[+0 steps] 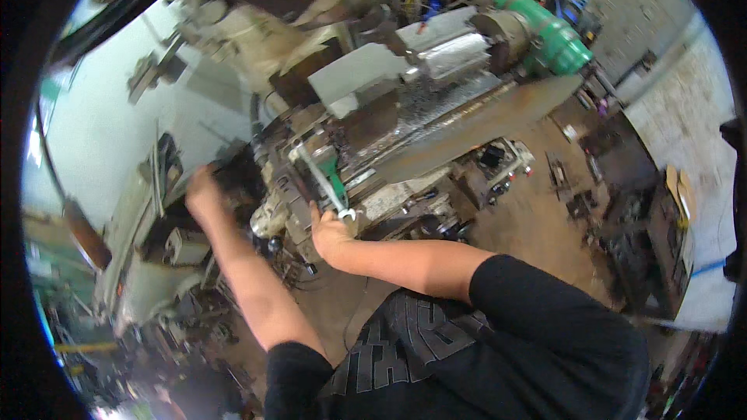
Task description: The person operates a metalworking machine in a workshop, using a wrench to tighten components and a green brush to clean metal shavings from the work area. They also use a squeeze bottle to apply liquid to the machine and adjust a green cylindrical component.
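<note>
My right hand (331, 236) is at the front edge of a large machine, its fingers curled beside the lower end of a silver open-ended wrench (320, 178). Whether they grip the wrench or the edge below it is hard to see. Next to the wrench lies a green object (333, 176) of unclear kind. My left hand (204, 193) reaches out to the left, near a dark recess beside the machine. Motion smears its fingers, so what it touches cannot be made out.
A silvery metal block (450, 57) sits on the machine bed behind a rusty plate (498, 120). At the far right end is a green motor-like cylinder (545, 31). Left of me hangs a wooden-handled tool (85, 232). A dark cabinet (642, 264) with metal parts stands right.
</note>
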A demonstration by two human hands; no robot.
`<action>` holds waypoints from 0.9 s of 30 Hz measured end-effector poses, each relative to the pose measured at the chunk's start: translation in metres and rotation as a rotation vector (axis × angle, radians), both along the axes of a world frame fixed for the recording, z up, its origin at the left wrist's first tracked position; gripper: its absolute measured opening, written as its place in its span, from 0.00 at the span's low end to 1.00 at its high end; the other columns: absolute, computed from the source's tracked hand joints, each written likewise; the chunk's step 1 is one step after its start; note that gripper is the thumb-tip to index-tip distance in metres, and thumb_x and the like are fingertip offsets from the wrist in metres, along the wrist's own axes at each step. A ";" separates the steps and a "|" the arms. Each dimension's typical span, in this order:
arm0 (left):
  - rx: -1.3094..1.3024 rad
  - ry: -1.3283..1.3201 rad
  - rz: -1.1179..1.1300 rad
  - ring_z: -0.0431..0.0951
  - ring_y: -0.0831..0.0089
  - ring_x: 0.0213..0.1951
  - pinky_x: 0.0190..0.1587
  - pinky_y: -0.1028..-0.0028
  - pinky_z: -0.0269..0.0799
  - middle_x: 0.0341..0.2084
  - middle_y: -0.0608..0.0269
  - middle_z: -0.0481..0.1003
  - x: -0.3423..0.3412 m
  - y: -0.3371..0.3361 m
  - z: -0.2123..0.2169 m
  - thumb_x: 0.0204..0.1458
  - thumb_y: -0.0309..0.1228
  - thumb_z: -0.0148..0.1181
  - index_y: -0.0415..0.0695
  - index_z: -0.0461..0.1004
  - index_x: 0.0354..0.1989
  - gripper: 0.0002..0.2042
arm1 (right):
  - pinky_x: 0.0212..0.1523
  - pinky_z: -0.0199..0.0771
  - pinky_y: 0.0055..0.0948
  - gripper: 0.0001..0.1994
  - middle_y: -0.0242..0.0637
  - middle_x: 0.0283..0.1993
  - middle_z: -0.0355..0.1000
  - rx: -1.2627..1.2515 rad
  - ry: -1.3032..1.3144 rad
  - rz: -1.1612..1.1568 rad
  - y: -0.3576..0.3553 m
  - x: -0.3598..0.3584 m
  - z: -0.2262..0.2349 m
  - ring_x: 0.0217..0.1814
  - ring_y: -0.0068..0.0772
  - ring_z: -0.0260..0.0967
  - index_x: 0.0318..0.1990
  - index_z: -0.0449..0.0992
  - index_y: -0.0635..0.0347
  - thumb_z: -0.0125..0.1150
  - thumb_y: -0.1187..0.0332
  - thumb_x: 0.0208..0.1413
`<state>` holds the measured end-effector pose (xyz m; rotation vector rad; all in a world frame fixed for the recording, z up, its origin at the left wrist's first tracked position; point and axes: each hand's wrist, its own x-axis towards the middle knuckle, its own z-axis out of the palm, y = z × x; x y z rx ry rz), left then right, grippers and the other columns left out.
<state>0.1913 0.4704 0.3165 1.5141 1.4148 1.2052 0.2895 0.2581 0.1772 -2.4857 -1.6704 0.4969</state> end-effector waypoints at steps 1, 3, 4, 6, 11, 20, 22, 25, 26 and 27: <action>-0.062 -0.388 0.075 0.82 0.62 0.43 0.44 0.64 0.76 0.43 0.58 0.82 -0.016 -0.018 0.041 0.62 0.33 0.54 0.44 0.82 0.48 0.13 | 0.34 0.82 0.37 0.43 0.54 0.45 0.71 -0.034 0.033 -0.016 0.000 0.001 0.004 0.37 0.42 0.79 0.78 0.43 0.67 0.57 0.72 0.57; 0.148 -0.424 0.014 0.65 0.56 0.63 0.63 0.59 0.61 0.62 0.50 0.67 -0.047 -0.062 0.127 0.66 0.43 0.46 0.43 0.67 0.65 0.23 | 0.32 0.82 0.39 0.43 0.56 0.43 0.76 -0.102 0.107 0.016 -0.005 0.007 0.019 0.39 0.45 0.81 0.78 0.42 0.68 0.58 0.71 0.56; 0.222 -0.554 -0.066 0.57 0.53 0.74 0.72 0.56 0.53 0.72 0.46 0.59 -0.061 -0.084 0.170 0.69 0.47 0.41 0.43 0.59 0.73 0.30 | 0.33 0.82 0.39 0.44 0.55 0.41 0.77 -0.035 0.107 0.089 -0.010 0.012 0.030 0.38 0.45 0.81 0.78 0.42 0.69 0.58 0.71 0.57; 0.365 -0.432 -0.208 0.53 0.51 0.75 0.73 0.46 0.41 0.75 0.48 0.53 -0.078 -0.120 0.239 0.66 0.59 0.36 0.42 0.52 0.77 0.39 | 0.33 0.82 0.41 0.44 0.54 0.37 0.79 0.001 0.103 0.232 -0.027 0.029 0.055 0.36 0.46 0.81 0.78 0.41 0.69 0.58 0.70 0.57; 0.243 0.298 -0.139 0.71 0.61 0.64 0.61 0.62 0.66 0.65 0.54 0.70 -0.080 -0.140 0.293 0.69 0.46 0.42 0.41 0.61 0.73 0.29 | 0.34 0.80 0.50 0.27 0.57 0.30 0.77 0.165 0.442 0.345 -0.121 0.111 0.071 0.32 0.59 0.78 0.64 0.64 0.71 0.53 0.60 0.63; 0.320 0.270 0.180 0.72 0.71 0.38 0.41 0.69 0.70 0.38 0.59 0.74 0.002 -0.093 0.232 0.69 0.47 0.48 0.36 0.73 0.50 0.22 | 0.42 0.77 0.53 0.22 0.58 0.37 0.78 -0.198 0.496 -0.302 -0.320 0.311 -0.074 0.37 0.62 0.78 0.34 0.80 0.68 0.53 0.53 0.64; 0.431 0.099 0.136 0.67 0.75 0.28 0.30 0.72 0.64 0.28 0.64 0.70 0.029 -0.057 0.208 0.67 0.48 0.50 0.36 0.73 0.38 0.22 | 0.31 0.74 0.51 0.23 0.52 0.31 0.77 -0.146 0.574 -0.660 -0.352 0.355 -0.092 0.28 0.50 0.77 0.38 0.81 0.66 0.52 0.51 0.65; 0.495 0.061 0.074 0.70 0.72 0.31 0.34 0.71 0.70 0.30 0.59 0.72 0.042 -0.007 0.186 0.66 0.44 0.51 0.33 0.71 0.41 0.21 | 0.22 0.63 0.34 0.25 0.32 0.29 0.72 0.091 0.979 -1.025 -0.367 0.404 -0.110 0.23 0.27 0.67 0.50 0.77 0.58 0.47 0.43 0.69; 0.532 0.043 0.062 0.72 0.72 0.32 0.35 0.70 0.72 0.31 0.58 0.73 0.044 0.007 0.182 0.67 0.45 0.50 0.33 0.69 0.43 0.21 | 0.24 0.64 0.32 0.26 0.32 0.31 0.73 0.095 1.145 -1.003 -0.369 0.412 -0.114 0.25 0.28 0.68 0.50 0.77 0.58 0.48 0.42 0.69; 0.499 0.025 0.064 0.73 0.71 0.34 0.37 0.69 0.73 0.33 0.56 0.73 0.044 0.018 0.179 0.68 0.46 0.50 0.32 0.69 0.44 0.22 | 0.26 0.65 0.30 0.27 0.33 0.33 0.73 0.086 1.311 -1.005 -0.367 0.417 -0.118 0.27 0.28 0.69 0.49 0.76 0.59 0.48 0.41 0.69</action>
